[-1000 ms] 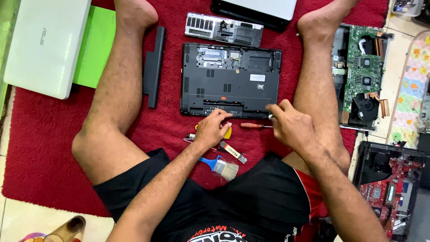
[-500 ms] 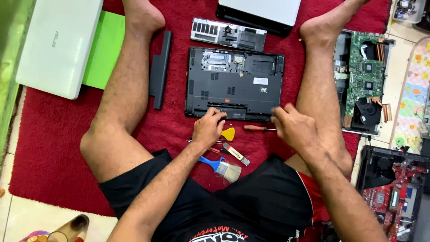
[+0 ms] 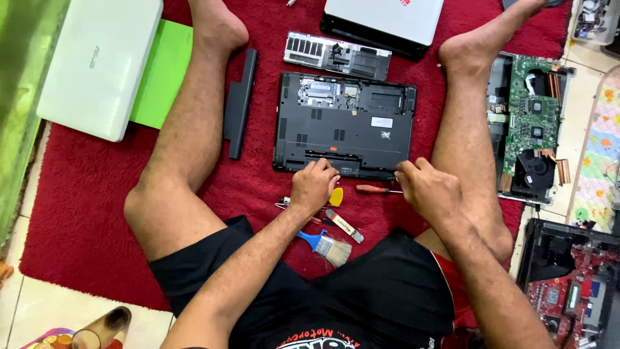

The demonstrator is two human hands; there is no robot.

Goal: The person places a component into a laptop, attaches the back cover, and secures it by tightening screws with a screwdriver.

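A black laptop lies upside down on the red carpet between my bare legs, its top bay uncovered. My left hand rests with curled fingers on the middle of the laptop's near edge. At the near right corner, my right hand is curled against the same edge. A red-handled screwdriver lies on the carpet between the hands, its shaft pointing at my right hand. A yellow pick sits beside my left hand.
A long black battery lies left of the laptop, a removed cover panel behind it. Tweezers, a small tool and a blue brush lie near my lap. White laptops sit at left and back; bare circuit boards at right.
Both hands have stayed at the laptop's near edge, the left one creeping slightly onto it. The view has drifted a little; nothing else has moved.
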